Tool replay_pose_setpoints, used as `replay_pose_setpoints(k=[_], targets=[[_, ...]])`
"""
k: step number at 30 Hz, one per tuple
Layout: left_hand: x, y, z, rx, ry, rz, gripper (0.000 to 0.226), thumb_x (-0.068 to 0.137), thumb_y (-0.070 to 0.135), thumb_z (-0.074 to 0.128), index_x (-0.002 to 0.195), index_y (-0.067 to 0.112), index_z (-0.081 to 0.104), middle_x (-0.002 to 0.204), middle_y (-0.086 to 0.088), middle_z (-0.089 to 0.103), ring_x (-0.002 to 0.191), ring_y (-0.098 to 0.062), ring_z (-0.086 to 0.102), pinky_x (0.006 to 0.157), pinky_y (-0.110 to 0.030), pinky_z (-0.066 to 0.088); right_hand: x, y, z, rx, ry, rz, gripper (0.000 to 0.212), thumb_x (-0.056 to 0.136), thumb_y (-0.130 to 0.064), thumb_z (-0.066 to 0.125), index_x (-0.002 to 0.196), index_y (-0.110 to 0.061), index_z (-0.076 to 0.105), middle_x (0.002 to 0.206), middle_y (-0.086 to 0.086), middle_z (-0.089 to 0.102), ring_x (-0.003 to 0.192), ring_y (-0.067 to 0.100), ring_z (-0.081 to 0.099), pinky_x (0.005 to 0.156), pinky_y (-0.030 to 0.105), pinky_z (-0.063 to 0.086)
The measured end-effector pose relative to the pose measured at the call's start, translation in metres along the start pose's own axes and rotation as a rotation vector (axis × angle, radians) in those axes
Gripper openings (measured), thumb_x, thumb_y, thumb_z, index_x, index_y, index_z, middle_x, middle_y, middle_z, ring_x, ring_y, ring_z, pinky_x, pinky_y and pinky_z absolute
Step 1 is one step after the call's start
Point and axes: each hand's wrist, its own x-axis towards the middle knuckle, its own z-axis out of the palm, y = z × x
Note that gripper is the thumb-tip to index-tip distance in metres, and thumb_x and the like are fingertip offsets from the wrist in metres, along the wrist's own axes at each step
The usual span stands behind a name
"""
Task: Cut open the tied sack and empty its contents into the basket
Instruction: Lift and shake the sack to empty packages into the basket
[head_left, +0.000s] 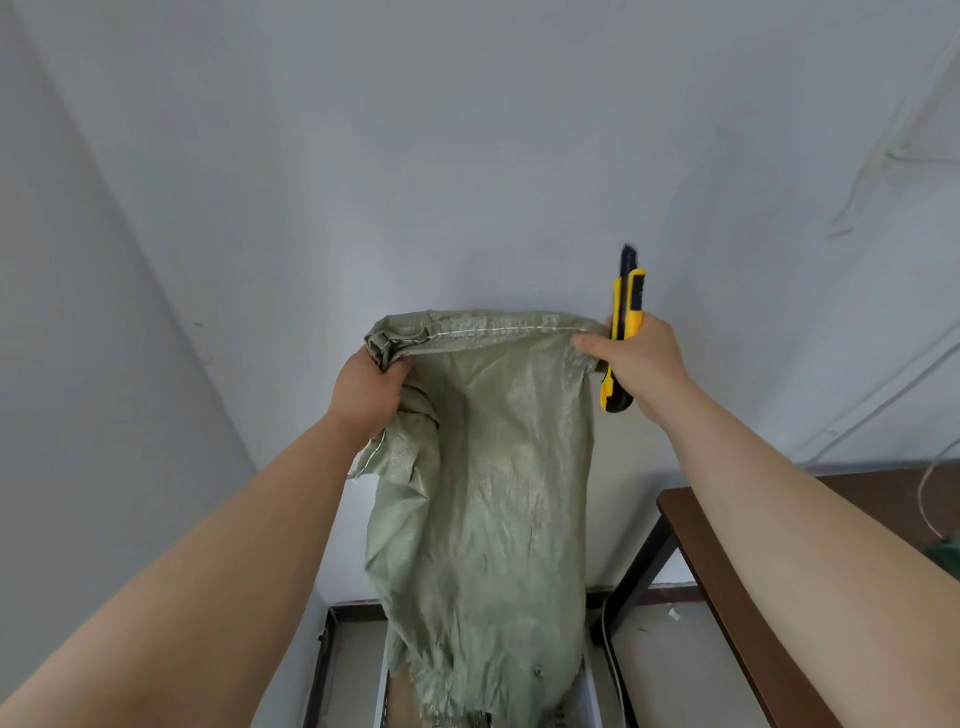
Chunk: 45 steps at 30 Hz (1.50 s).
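While my left hand (366, 387) grips the sack (483, 499) hem, my right hand (641, 358) pinches its other corner, clutching a knife (626, 317).

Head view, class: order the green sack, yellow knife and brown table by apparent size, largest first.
1. green sack
2. brown table, though the arm and frame edge hide much of it, so unsure
3. yellow knife, partly hidden in the right hand
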Motion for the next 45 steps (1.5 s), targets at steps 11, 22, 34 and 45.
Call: replay_pose_setpoints(k=[11,22,34,45], targets=[[0.009,0.013,-0.012,-0.019,0.096,0.065,0.024,0.095,0.021,0.051,0.114,0.009,0.06,0.103,-0.004,0.063,0.095,-0.025,0.058,0.086,-0.035,0.047,0.006,-0.019,-0.002,0.051,0.005,-0.063,0.033,0.071,-0.014,0.083,0.079,-0.014,0.051,0.065,0.001,0.055,0.052,0.012,0.058,0.052,0.026,0.052],[0.009,0.066,-0.021,-0.195,0.152,0.18,0.025,0.094,0.016,0.048,0.115,0.013,0.06,0.105,0.001,0.063,0.1,-0.02,0.059,0.093,-0.036,0.05,0.008,-0.053,-0.015,0.223,0.147,-0.131,0.036,0.069,-0.015,0.084,0.072,-0.02,0.048,0.068,0.003,0.055,0.06,0.018,0.059,0.052,0.024,0.05],[-0.014,0.012,-0.017,0.022,-0.141,-0.035,0.028,0.075,0.024,0.081,0.094,0.02,0.061,0.083,0.007,0.064,0.079,-0.017,0.061,0.077,-0.029,0.046,-0.002,0.005,-0.014,0.029,-0.037,0.103,0.038,0.069,-0.016,0.085,0.079,-0.013,0.049,0.068,0.002,0.051,0.06,0.016,0.054,0.057,0.028,0.048],[0.007,0.06,-0.03,-0.199,0.009,0.111,0.018,0.087,-0.001,0.058,0.099,0.011,0.061,0.079,0.0,0.066,0.052,0.003,0.066,0.049,-0.012,0.052,0.016,-0.043,-0.016,0.239,0.11,0.007,0.038,0.074,0.003,0.076,0.083,-0.017,0.045,0.066,-0.001,0.05,0.048,0.008,0.055,0.056,0.027,0.046]])
